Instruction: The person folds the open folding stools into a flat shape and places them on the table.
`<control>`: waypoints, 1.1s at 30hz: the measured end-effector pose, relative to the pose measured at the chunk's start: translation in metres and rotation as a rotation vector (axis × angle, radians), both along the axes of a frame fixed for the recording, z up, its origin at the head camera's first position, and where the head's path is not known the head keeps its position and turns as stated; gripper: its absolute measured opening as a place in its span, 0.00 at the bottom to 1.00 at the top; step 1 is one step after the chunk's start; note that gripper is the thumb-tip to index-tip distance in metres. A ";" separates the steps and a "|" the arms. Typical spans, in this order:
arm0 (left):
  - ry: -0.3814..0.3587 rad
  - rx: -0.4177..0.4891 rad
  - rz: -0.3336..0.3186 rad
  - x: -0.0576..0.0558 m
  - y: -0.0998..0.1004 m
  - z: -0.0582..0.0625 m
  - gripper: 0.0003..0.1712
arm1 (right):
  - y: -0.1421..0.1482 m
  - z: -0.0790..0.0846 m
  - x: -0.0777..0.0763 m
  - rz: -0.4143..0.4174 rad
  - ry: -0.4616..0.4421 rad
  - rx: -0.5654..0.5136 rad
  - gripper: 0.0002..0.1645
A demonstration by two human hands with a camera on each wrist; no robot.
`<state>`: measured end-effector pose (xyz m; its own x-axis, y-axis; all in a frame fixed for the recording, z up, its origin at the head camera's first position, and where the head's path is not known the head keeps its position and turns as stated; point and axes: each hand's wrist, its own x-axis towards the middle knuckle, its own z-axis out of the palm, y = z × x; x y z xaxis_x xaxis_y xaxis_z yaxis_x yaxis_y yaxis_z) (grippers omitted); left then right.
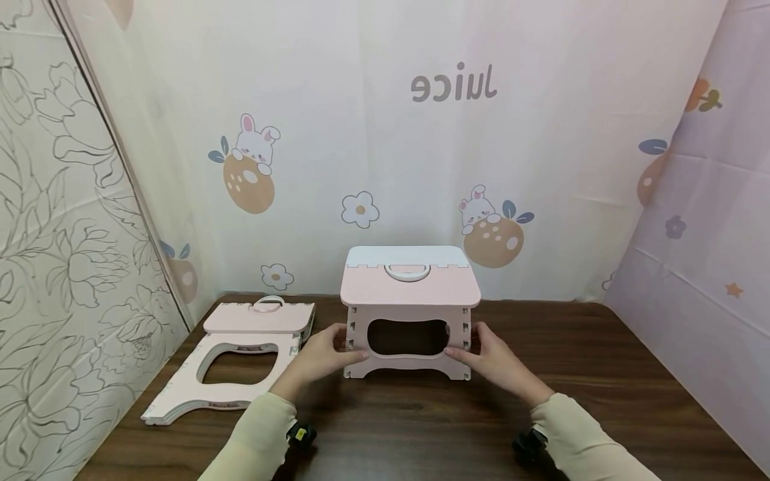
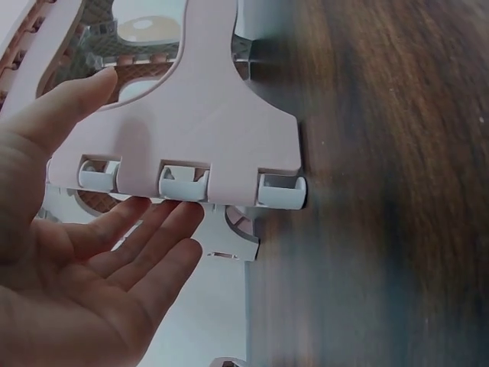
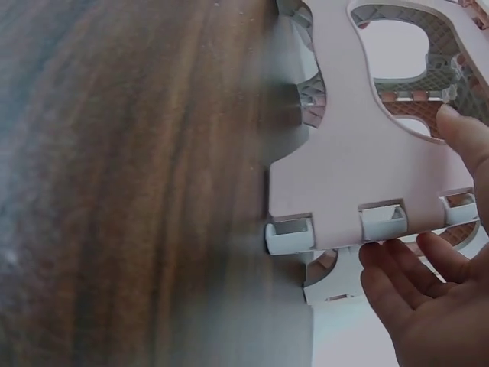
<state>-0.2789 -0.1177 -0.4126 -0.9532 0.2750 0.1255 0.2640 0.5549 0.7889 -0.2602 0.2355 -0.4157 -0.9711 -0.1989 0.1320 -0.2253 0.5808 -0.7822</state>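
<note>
A pink and white folding step stool [image 1: 412, 288] stands unfolded on the table, with a white carry handle [image 1: 408, 274] on its top and an oval opening in its front panel. My left hand [image 1: 319, 355] holds its left side edge, the thumb lying on the front panel and the fingers at the white hinges [image 2: 183, 183]. On the opposite side, my right hand [image 1: 498, 359] grips the right edge in the same way, fingertips against the hinge side [image 3: 382, 223]. All the visible feet are down on the tabletop.
A second stool [image 1: 255, 318], folded flat, lies at the left on the dark wooden table [image 1: 385, 434], close to my left forearm. A printed curtain [image 1: 385, 147] hangs behind the table, with more fabric along both sides.
</note>
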 end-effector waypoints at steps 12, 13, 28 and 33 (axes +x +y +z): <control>0.040 -0.035 0.043 0.001 0.001 -0.003 0.40 | 0.000 -0.004 -0.002 -0.021 0.041 0.011 0.37; 0.042 -0.037 0.051 0.001 0.002 -0.004 0.40 | 0.000 -0.004 -0.002 -0.023 0.039 0.014 0.37; 0.145 -0.068 0.095 0.002 0.007 -0.005 0.29 | -0.001 -0.002 -0.005 -0.043 0.064 0.062 0.32; 0.145 -0.074 0.072 0.002 0.007 -0.005 0.28 | 0.000 0.001 -0.002 -0.019 0.062 0.050 0.31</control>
